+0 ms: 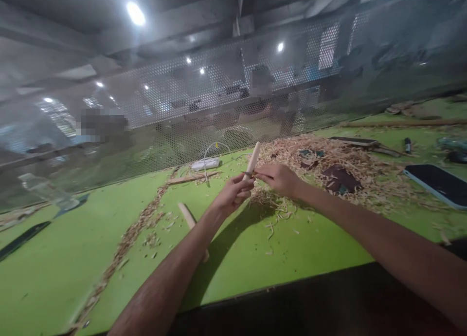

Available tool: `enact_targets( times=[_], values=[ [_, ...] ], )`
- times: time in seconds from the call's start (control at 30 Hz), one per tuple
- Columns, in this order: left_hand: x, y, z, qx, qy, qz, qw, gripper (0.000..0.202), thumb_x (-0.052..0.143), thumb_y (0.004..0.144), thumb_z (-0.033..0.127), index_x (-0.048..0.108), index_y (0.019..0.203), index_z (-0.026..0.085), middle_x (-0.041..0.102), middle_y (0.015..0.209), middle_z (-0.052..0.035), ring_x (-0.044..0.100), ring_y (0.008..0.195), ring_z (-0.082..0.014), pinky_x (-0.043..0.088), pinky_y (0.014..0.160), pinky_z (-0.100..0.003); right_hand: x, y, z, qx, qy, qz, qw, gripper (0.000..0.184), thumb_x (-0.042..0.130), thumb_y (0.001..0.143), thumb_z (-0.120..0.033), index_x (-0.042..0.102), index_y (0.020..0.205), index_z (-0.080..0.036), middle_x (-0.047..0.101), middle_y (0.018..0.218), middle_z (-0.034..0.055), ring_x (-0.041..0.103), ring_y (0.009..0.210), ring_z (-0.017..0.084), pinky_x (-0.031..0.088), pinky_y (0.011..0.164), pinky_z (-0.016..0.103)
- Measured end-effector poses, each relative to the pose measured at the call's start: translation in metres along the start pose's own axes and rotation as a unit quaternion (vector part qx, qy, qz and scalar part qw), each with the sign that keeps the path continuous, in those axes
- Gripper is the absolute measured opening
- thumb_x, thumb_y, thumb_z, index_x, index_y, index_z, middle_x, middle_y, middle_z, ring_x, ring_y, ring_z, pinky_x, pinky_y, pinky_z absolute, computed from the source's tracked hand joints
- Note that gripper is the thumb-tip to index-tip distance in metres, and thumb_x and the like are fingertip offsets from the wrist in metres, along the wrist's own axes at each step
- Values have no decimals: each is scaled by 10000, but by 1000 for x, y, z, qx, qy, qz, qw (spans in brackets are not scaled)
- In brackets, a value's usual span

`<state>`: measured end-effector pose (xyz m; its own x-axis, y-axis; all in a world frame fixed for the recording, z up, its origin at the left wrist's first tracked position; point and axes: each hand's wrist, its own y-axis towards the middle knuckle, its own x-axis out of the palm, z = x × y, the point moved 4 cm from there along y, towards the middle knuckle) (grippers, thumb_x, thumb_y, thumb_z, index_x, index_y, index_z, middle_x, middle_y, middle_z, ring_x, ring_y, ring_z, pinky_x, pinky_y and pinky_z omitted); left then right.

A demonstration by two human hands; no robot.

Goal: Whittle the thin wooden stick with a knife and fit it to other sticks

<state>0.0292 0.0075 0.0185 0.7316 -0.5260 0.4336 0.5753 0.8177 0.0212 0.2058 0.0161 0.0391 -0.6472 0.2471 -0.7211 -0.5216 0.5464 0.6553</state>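
Above the green table, my left hand [234,194] is closed around the lower part of a pale wooden stick [254,158], which rises upright with a slight tilt to the right. My right hand [280,179] pinches its fingers together against the stick, just above the left fingers. A small dark edge shows across the wood there, too small to name, and what the right fingers hold is hidden. A second wooden stick [187,214] lies on the table, partly behind my left forearm.
A large heap of wood shavings [302,148] spreads behind my right hand. At the right lies a phone [440,182]. A clear plastic bottle [49,192] is at the left. Wood chips line a seam in the green table [153,287]. A perforated screen [204,102] stands behind.
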Motion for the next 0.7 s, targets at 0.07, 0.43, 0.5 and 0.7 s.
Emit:
enact_targets(
  times=[0.07, 0.43, 0.5, 0.7],
  values=[
    [1, -1, 1, 6, 12, 10, 1000, 185, 702, 915, 130, 622, 1073, 78, 521, 708, 64, 405, 429, 15, 286, 355, -75, 1, 1, -8, -5, -22, -2, 1000, 296, 555, 1023, -246, 813, 1166, -272, 803, 1082, 90, 749, 837, 243, 628, 660, 411],
    [13, -5, 1, -22, 83, 74, 994, 214, 627, 929, 30, 642, 1138, 76, 539, 740, 40, 435, 447, 1, 334, 363, -93, -6, -2, 4, 11, -118, -28, 993, 368, 467, 1035, -175, 785, 1220, -198, 792, 1154, 104, 697, 703, 182, 523, 525, 319],
    [14, -5, 1, -21, 86, 80, 993, 213, 629, 915, 6, 656, 1116, 72, 538, 739, 35, 426, 443, 2, 330, 359, -95, -7, -2, 7, 20, -123, -24, 992, 366, 457, 1048, -196, 779, 1222, -217, 796, 1140, 88, 667, 657, 164, 478, 494, 301],
    [10, -1, -4, -5, 82, 70, 994, 220, 672, 874, -10, 718, 1066, 87, 580, 820, -7, 430, 466, 9, 351, 368, -99, -12, -4, 15, 36, -132, -11, 991, 330, 484, 1064, -288, 779, 1213, -275, 798, 1137, 62, 635, 627, 160, 456, 495, 299]
  ],
)
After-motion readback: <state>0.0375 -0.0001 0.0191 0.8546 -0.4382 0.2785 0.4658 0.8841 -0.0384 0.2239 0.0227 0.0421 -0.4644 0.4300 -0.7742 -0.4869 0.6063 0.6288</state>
